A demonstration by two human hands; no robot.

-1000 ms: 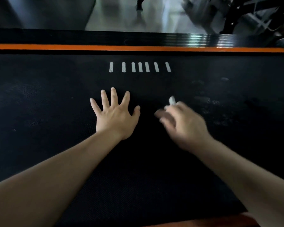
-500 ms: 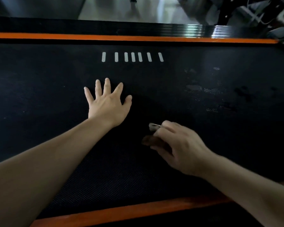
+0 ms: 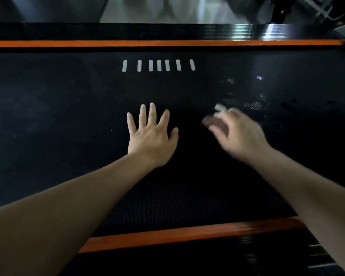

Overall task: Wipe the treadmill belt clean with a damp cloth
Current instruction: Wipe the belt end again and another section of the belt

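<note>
The treadmill belt [image 3: 68, 136] is black and finely textured and fills most of the view, running left to right; the left hand [image 3: 152, 136] lies on it near the middle, palm down, fingers straight and spread, thumb out to the right, holding nothing; its bare forearm comes in from the near left corner. Just to the right of it, and apart from it, the right hand [image 3: 238, 133] is over the belt with its fingers curled, and it is blurred; a small pale end of the cloth [image 3: 219, 107] sticks out beyond the far side of its knuckles, so the hand grips the cloth, most of which is hidden inside the fingers; whether the cloth touches the belt cannot be told; a darker brownish patch at the left of the fingers is too smeared to name. On the belt to the far right of that hand lie pale dusty smudges [image 3: 251, 105]; farther away, beyond the left hand, a short row of seven white marks [image 3: 158, 65] is printed on the belt. An orange strip [image 3: 167, 43] borders the far edge of the belt, with a glossy black rail [image 3: 127, 31] behind it; a second orange strip [image 3: 187, 234] borders the near edge; beyond the rail shows a pale shiny floor [image 3: 147, 8].
</note>
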